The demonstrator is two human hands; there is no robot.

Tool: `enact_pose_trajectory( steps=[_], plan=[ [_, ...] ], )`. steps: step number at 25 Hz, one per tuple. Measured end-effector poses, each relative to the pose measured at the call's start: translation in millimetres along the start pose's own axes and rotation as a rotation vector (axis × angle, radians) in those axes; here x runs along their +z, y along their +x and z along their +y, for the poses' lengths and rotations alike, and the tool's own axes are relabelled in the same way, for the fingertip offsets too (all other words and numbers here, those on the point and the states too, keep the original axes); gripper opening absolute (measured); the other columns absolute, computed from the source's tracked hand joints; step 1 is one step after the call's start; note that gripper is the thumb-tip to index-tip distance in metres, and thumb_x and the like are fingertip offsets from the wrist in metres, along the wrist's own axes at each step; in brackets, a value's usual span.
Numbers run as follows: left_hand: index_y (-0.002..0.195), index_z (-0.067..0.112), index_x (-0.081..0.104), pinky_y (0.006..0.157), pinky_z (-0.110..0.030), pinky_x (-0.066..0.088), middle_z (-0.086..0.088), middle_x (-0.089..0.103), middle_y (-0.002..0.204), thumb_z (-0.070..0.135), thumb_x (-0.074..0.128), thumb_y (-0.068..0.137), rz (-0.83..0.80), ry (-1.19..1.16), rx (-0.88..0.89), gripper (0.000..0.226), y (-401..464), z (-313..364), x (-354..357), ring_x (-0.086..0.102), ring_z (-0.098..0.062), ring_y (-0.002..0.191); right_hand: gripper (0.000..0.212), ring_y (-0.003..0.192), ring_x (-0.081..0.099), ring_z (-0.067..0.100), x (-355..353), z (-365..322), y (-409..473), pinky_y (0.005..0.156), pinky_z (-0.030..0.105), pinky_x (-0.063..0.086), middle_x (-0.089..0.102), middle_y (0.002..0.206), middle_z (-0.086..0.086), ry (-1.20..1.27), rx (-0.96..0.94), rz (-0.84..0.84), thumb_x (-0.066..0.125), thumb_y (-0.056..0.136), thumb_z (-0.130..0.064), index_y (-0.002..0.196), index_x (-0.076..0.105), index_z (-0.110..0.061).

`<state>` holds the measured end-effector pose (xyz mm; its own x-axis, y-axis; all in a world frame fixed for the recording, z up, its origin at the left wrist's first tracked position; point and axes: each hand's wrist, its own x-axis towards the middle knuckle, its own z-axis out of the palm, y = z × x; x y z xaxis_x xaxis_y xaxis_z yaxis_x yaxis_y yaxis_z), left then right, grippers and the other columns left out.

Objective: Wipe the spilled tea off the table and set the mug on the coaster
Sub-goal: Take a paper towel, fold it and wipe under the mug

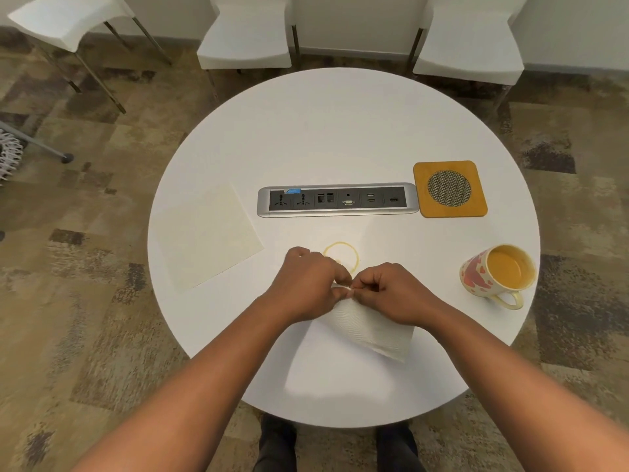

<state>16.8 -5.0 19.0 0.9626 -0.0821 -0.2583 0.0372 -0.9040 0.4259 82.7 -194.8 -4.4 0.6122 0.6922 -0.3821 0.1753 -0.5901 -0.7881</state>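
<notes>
Both hands, left hand (304, 284) and right hand (391, 291), pinch the paper towel (367, 327) above the worktop (340, 131), just before the tea ring (341, 257). The mug (497, 272) stands right, apart from the coaster (450, 189).

Both bare forearms reach forward from the near edge and angle in toward each other. The left hand (306, 284) and the right hand (388, 291) meet knuckle to knuckle, backs up, fingers curled under. Each pinches the top edge of a paper towel (371, 330) between thumb and fingertips, so the sheet hangs below the wrists. The wrists are level and near each other.
</notes>
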Motion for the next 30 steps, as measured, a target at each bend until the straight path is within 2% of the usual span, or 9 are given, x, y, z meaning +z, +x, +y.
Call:
enact_pose_trajectory(
  steps=[3,5,10,14,18,22,24,28,30],
  plan=[
    [0.097,0.032,0.076,0.079,-0.028,0.031,0.011,0.077,0.093,0.048,0.067,0.094,0.015,0.010,0.032,0.019,-3.4,-1.6,1.9,0.068,-0.019,0.088,0.012,0.064,0.055,0.013,1.1,-1.1,-1.0,0.065,0.035,0.047,0.069,0.072,-0.004,0.013,0.008,-0.013,0.067,0.089,-0.026,0.079,0.074,-0.027],
    [0.091,0.032,0.073,0.075,-0.027,0.029,0.011,0.076,0.090,0.045,0.065,0.094,0.015,0.023,0.035,0.016,-7.0,-5.5,-0.1,0.066,-0.018,0.082,0.009,0.069,0.060,0.009,0.5,-2.1,-1.8,0.068,0.032,0.049,0.072,0.076,-0.009,0.033,0.014,-0.022,0.068,0.089,-0.027,0.084,0.076,-0.027],
    [0.092,0.031,0.071,0.077,-0.027,0.031,0.014,0.076,0.098,0.040,0.062,0.096,-0.014,0.048,-0.004,0.014,-10.7,-25.5,-8.4,0.068,-0.016,0.089,0.009,0.076,0.065,0.010,-5.7,-1.2,-2.3,0.072,0.029,0.051,0.073,0.079,-0.013,0.020,0.050,-0.014,0.069,0.089,-0.024,0.083,0.076,-0.026],
    [0.095,0.033,0.071,0.077,-0.028,0.036,0.014,0.076,0.103,0.038,0.062,0.097,-0.018,0.040,-0.083,0.011,-14.0,-43.8,-14.8,0.069,-0.017,0.092,0.009,0.073,0.064,0.006,-11.7,2.5,-3.2,0.068,0.023,0.049,0.073,0.078,-0.010,0.015,0.044,0.005,0.070,0.088,-0.023,0.081,0.076,-0.023],
    [0.091,0.032,0.072,0.081,-0.031,0.049,0.014,0.076,0.094,0.034,0.065,0.096,-0.016,-0.008,-0.172,0.008,-18.4,-61.6,-22.9,0.069,-0.017,0.090,0.011,0.076,0.066,0.020,-19.5,12.5,-7.3,0.069,0.034,0.052,0.073,0.077,-0.002,0.040,0.073,0.045,0.073,0.086,-0.027,0.077,0.074,-0.023],
    [0.094,0.035,0.074,0.073,-0.029,0.044,0.016,0.075,0.092,0.024,0.065,0.096,-0.030,-0.096,-0.236,0.014,-19.3,-69.4,-22.8,0.067,-0.016,0.090,0.008,0.078,0.067,0.018,-25.6,20.8,-9.9,0.075,0.037,0.055,0.074,0.079,-0.008,0.033,0.106,0.040,0.077,0.084,-0.025,0.076,0.076,-0.024],
    [0.099,0.034,0.076,0.076,-0.030,0.048,0.016,0.076,0.097,0.016,0.063,0.097,-0.038,-0.132,-0.240,0.023,-18.6,-68.9,-22.5,0.067,-0.015,0.092,0.008,0.075,0.066,0.017,-28.5,23.1,-9.8,0.072,0.036,0.054,0.074,0.077,-0.008,0.031,0.125,0.041,0.079,0.081,-0.024,0.074,0.075,-0.023],
    [0.108,0.024,0.079,0.088,-0.031,0.054,0.015,0.072,0.095,0.003,0.059,0.096,-0.036,-0.243,-0.157,0.031,-16.4,-61.9,-22.4,0.068,-0.013,0.096,0.014,0.060,0.054,0.001,-40.6,28.4,-12.1,0.063,0.027,0.046,0.063,0.064,-0.016,-0.019,0.130,0.009,0.081,0.078,-0.022,0.073,0.068,-0.023],
    [0.108,0.022,0.079,0.087,-0.026,0.052,0.018,0.068,0.092,0.000,0.058,0.096,-0.058,-0.267,-0.091,0.033,-14.1,-52.9,-22.2,0.066,-0.010,0.093,0.021,0.072,0.061,0.005,-42.3,22.7,-10.9,0.066,0.027,0.050,0.065,0.082,-0.018,-0.083,0.129,-0.053,0.083,0.073,-0.026,0.081,0.064,-0.030]
  ],
)
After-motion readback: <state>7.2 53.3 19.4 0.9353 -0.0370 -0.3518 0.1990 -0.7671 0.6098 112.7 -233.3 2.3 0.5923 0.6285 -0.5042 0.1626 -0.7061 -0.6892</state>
